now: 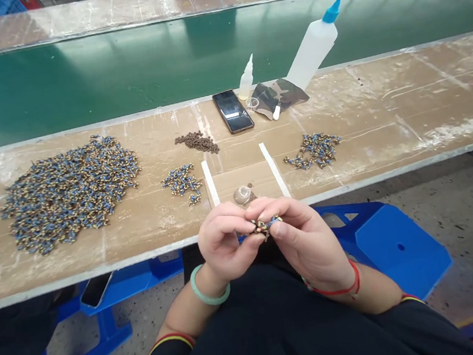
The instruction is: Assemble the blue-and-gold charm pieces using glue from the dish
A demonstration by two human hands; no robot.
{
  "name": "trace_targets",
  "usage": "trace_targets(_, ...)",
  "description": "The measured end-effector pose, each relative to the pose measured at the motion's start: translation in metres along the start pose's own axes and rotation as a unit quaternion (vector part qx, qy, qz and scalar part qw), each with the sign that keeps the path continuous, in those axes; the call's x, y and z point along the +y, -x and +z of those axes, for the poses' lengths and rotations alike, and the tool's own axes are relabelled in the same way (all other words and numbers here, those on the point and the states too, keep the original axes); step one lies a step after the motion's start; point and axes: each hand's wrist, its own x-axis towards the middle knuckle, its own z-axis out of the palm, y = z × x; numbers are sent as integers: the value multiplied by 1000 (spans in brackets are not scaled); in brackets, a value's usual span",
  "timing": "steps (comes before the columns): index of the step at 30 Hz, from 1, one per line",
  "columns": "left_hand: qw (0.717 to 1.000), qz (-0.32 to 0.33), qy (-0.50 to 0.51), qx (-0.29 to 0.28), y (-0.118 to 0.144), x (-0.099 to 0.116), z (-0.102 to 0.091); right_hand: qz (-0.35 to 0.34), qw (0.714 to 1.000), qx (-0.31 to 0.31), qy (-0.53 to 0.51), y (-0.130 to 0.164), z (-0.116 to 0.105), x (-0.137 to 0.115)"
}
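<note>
My left hand [222, 239] and my right hand [303, 238] meet just below the workbench edge, fingertips pinched together on one small blue-and-gold part [266, 225]. A large heap of the same parts [67, 191] covers the bench at the left. A small cluster [181, 182] lies left of centre, and another small pile [314, 150] lies to the right. A patch of tiny brown pieces [198, 142] sits behind the cluster. A small round clear dish [242, 194] rests just beyond my fingers.
A black phone [233, 111], a small glue bottle [246, 79], a large squeeze bottle with a blue nozzle [313, 49] and a foil pouch [280, 94] stand at the bench's back. Behind runs a green conveyor belt [122, 71]. Blue stools [393, 245] stand below.
</note>
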Motion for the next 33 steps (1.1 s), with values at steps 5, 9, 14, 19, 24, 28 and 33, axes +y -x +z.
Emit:
trace_targets(5, 1000, 23, -22, -2, 1, -1, -2, 12, 1000, -5, -1, 0, 1, 0)
trace_targets(9, 999, 27, -29, 6, 6, -3, -3, 17, 1000, -3, -7, 0, 2, 1)
trace_targets(14, 997, 53, -44, 24, 13, -9, -6, 13, 1000, -3, -17, 1, 4, 1)
trace_targets(19, 984, 102, -137, 52, 25, -14, -5, 20, 998, 16, -63, 3, 13, 9)
trace_targets(24, 957, 133, -238, 101, 30, -17, 2, 25, 993, 56, -100, 2, 25, 23)
trace_targets(28, 947, 157, -262, 96, 26, -18, 4, 15, 993, 58, -97, 0, 27, 28)
trace_targets(33, 962, 142, -217, 88, 22, -15, 6, -27, 994, 63, -81, 1, 25, 27)
